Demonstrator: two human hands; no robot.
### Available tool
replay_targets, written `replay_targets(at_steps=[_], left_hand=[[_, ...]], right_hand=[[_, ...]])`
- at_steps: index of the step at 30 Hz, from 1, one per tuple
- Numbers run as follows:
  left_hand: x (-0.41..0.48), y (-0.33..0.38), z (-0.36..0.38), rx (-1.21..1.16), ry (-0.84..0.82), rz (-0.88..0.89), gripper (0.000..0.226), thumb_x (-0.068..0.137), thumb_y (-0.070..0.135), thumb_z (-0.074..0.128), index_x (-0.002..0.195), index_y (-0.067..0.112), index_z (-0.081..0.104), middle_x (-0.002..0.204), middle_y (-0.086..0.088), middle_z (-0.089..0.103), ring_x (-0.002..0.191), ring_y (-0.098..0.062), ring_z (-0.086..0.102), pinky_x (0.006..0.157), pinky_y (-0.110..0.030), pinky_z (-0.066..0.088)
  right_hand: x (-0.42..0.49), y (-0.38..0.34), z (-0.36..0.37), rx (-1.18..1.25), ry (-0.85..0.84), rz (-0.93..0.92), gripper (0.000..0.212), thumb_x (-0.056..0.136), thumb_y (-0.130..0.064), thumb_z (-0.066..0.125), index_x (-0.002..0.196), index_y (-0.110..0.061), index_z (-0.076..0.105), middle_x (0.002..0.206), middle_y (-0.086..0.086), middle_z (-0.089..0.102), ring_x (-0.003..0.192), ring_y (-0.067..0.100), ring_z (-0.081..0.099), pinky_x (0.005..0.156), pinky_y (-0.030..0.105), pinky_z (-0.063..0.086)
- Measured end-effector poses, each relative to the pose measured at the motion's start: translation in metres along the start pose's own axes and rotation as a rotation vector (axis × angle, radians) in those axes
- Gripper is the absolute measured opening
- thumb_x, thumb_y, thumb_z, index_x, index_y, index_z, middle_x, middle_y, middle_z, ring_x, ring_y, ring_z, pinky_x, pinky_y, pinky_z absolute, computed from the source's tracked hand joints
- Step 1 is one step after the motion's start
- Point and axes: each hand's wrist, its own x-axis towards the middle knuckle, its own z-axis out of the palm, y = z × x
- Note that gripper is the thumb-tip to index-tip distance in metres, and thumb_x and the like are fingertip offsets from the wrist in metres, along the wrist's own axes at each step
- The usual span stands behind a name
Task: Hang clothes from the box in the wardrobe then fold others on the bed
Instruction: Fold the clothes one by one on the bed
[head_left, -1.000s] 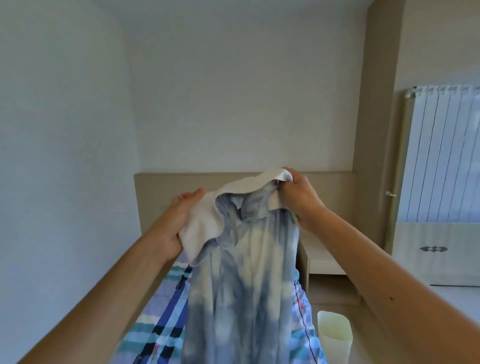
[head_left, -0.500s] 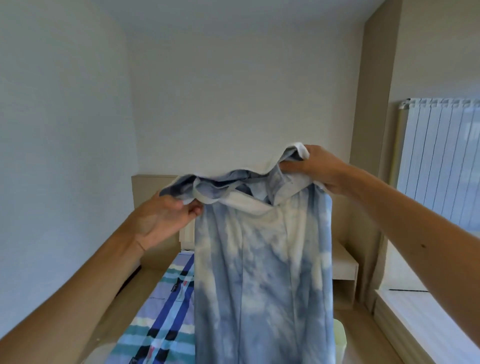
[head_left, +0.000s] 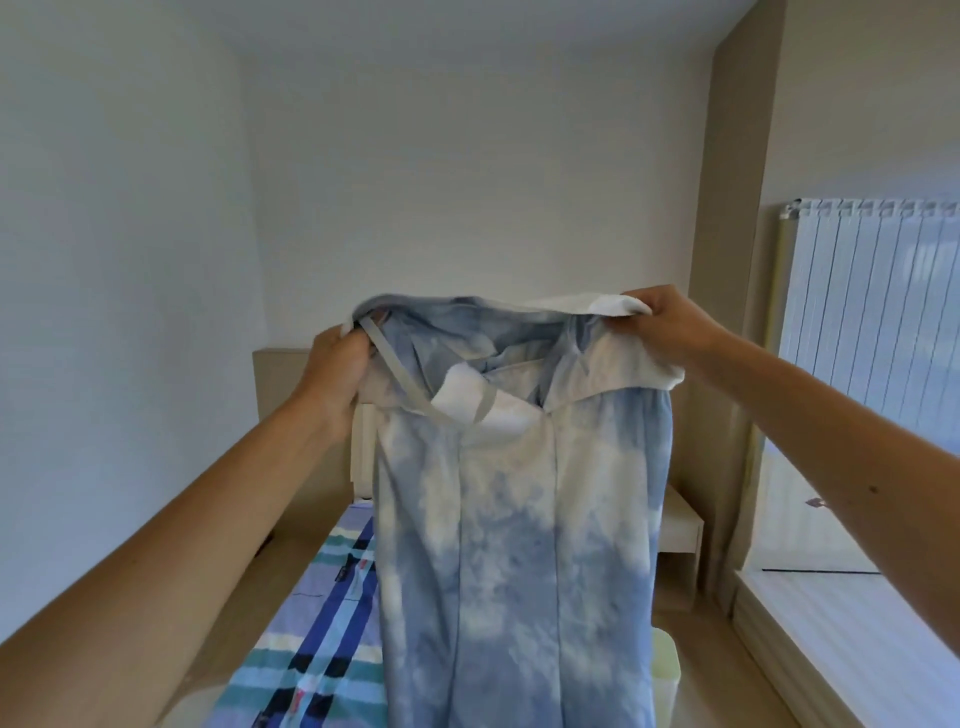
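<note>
- the blue-and-white tie-dyed garment (head_left: 519, 545) hung in the middle of the frame, held up by its top edge, and its length dropped out past the bottom edge of the picture.
- its top opening gaped toward the camera, showing a white inner lining (head_left: 462, 397) and a thin grey strap (head_left: 410, 384) that ran slantwise from the upper left corner of the cloth down toward the middle.
- the left hand (head_left: 332, 369), left of centre, gripped the garment's left top corner, with the fingers curled round the bunched cloth.
- the right hand (head_left: 670, 322), right of centre and slightly higher, pinched the white edge at the garment's right top corner between thumb and curled fingers.
- both bare forearms reached in from the lower corners of the frame, well apart, and the cloth was stretched between the hands.
- the bed (head_left: 322, 623) lay behind and below the garment at lower left, covered with a striped sheet in blue, teal and white.
- a beige headboard (head_left: 275, 384) stood against the far wall, partly hidden by the left hand and the cloth.
- a pale bedside shelf (head_left: 680, 525) showed just right of the garment.
- a light bin (head_left: 665, 660) peeked out at the garment's lower right edge.
- a white ribbed panel (head_left: 872, 332) filled the right side of the frame, above a pale ledge (head_left: 841, 649).
</note>
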Motion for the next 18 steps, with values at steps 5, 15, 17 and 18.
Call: replay_targets(at_steps=[5, 15, 17, 18], left_hand=[[-0.002, 0.006, 0.004, -0.015, 0.006, -0.105, 0.015, 0.101, 0.022, 0.055, 0.097, 0.016, 0.069, 0.094, -0.006, 0.072, 0.08, -0.019, 0.067, 0.072, -0.031, 0.056], [-0.012, 0.014, -0.017, 0.387, -0.359, 0.445, 0.051, 0.09, 0.057, 0.061, 0.063, 0.015, 0.05, 0.053, 0.003, 0.051, 0.051, -0.007, 0.047, 0.054, -0.019, 0.038], [-0.007, 0.013, -0.023, 0.51, -0.444, 0.491, 0.037, 0.079, 0.038, 0.083, 0.072, 0.011, 0.058, 0.064, -0.006, 0.057, 0.06, -0.013, 0.053, 0.059, -0.027, 0.043], [-0.004, 0.011, -0.026, 0.578, -0.435, 0.476, 0.04, 0.072, 0.034, 0.089, 0.076, 0.009, 0.059, 0.067, -0.007, 0.059, 0.062, -0.015, 0.055, 0.059, -0.034, 0.046]], right_hand=[[-0.006, -0.001, 0.006, 0.006, -0.048, 0.083, 0.022, 0.097, -0.006, 0.053, 0.087, -0.014, 0.071, 0.088, 0.006, 0.068, 0.085, 0.023, 0.061, 0.076, 0.034, 0.047], [-0.017, -0.016, 0.017, 0.094, -0.084, 0.143, 0.028, 0.096, -0.03, 0.06, 0.072, -0.016, 0.065, 0.073, 0.003, 0.064, 0.071, 0.019, 0.059, 0.064, 0.03, 0.046], [-0.019, -0.021, 0.019, 0.104, -0.071, 0.143, 0.03, 0.095, -0.031, 0.059, 0.071, -0.015, 0.066, 0.073, 0.003, 0.064, 0.071, 0.019, 0.058, 0.064, 0.03, 0.045], [-0.02, -0.025, 0.02, 0.116, -0.068, 0.144, 0.03, 0.095, -0.033, 0.059, 0.074, -0.013, 0.068, 0.075, 0.005, 0.065, 0.073, 0.02, 0.06, 0.066, 0.03, 0.046]])
